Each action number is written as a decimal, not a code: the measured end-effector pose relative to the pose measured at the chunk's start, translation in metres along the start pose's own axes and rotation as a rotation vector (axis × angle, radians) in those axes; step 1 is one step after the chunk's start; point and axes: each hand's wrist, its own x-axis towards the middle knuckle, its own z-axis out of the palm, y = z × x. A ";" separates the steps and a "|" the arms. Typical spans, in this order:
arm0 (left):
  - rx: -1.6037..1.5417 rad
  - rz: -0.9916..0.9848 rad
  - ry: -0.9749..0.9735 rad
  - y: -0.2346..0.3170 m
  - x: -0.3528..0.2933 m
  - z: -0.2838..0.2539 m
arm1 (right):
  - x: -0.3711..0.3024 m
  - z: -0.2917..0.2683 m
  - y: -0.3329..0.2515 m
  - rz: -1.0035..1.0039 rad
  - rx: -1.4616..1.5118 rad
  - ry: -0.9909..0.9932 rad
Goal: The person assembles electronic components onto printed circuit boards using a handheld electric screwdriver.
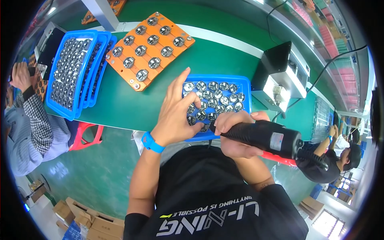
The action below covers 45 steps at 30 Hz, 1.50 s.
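My left hand (176, 110), a blue band around its wrist, hovers over or touches the left edge of a blue tray (249, 86). Its fingers are spread, with a gap between thumb and bent index finger, and nothing shows held in it. Small round metal-and-black parts (218, 94) lie in rows in that tray. A black electric screwdriver (260, 138) is gripped in my right hand (236, 134), its cord trailing off to the right; its tip is hidden by the hand. Up and left of the tray, an orange fixture plate (150, 52) carries several similar round parts in its recesses.
Stacked blue trays (72, 74) of parts stand at the left of the green bench (212, 52). A white and black boxy device (280, 76) with a cable sits right of my tray. Co-workers are at the left (32, 108) and right (328, 166). A metal post (100, 14) rises behind.
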 end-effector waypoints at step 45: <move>0.104 0.023 0.019 0.010 0.001 0.011 | 0.098 -0.126 -0.062 -0.181 -0.516 0.500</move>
